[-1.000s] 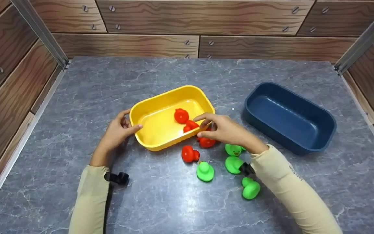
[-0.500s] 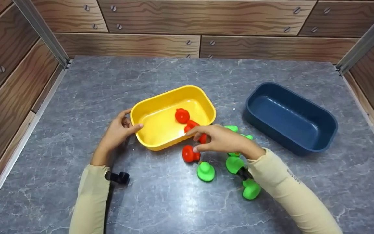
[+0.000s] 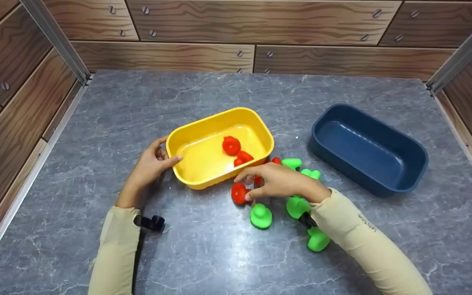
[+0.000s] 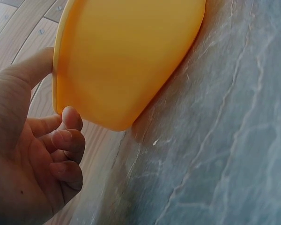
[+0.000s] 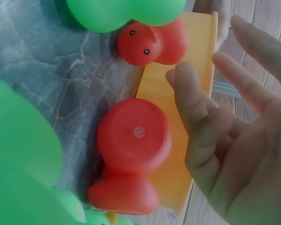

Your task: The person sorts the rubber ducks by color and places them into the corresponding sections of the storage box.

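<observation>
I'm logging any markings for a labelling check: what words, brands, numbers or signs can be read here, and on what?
Right sleeve: small dark print near the forearm, too small and blurred to read.
Red duck: a small round cross mark in the middle of its underside, no letters.
Yellow tub, blue tub, green ducks: no text visible.

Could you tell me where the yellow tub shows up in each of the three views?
Head: yellow tub at centre, left hand gripping its left end.
Left wrist: its outer wall fills the upper left.
Right wrist: a rim strip at centre, behind the red ducks.
Shared landmark: the grey marble table.
</observation>
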{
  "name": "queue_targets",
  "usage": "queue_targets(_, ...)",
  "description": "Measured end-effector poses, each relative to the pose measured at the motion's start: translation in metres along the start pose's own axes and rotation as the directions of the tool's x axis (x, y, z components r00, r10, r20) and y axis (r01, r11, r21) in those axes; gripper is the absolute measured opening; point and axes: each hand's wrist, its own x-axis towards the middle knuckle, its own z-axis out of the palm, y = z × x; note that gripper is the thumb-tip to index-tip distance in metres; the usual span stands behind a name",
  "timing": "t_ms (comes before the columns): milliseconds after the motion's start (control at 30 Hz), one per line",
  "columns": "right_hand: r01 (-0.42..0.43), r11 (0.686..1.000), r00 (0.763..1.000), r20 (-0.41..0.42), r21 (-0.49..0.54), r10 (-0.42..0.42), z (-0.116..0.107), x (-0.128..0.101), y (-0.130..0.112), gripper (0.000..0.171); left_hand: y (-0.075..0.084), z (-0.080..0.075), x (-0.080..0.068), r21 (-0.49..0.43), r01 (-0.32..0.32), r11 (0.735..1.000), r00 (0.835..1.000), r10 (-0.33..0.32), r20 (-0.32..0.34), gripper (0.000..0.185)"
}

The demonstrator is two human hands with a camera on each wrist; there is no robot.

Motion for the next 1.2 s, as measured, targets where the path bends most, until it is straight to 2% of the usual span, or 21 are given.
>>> queue_targets(400, -0.067, 0.995, 0.997, 0.043, -0.070, 0.070, 0.007, 0.009, -0.001, 0.051, 0.005, 0.000, -0.003, -0.015, 0.021, 1.000, 1.000, -0.020, 0.010, 0.071)
queue_targets(467, -0.081, 0.994, 0.995, 0.046, -0.079, 0.085, 0.008, 0.011, 0.000, 0.053, 0.000, 0.001, -0.001, -0.017, 0.008, 1.000, 1.000, -0.008, 0.001, 0.071)
queue_targets(633, -0.098, 0.990, 0.993, 0.051, -0.098, 0.103, 0.009, 0.014, -0.001, 0.055, 0.000, 0.001, -0.001, -0.013, 0.000, 1.000, 1.000, 0.000, -0.001, 0.071)
queue_targets(1033, -0.080, 0.984, 0.996, 0.031, -0.156, 0.086, 0.012, 0.015, -0.002, 0.056, 0.004, -0.001, 0.001, -0.006, 0.052, 0.999, 0.998, -0.052, 0.030, 0.074)
queue_targets(1200, -0.088, 0.980, 0.996, 0.020, -0.181, 0.093, 0.013, 0.015, -0.003, 0.056, 0.004, 0.000, 0.000, -0.005, 0.050, 0.999, 0.998, -0.050, 0.023, 0.075)
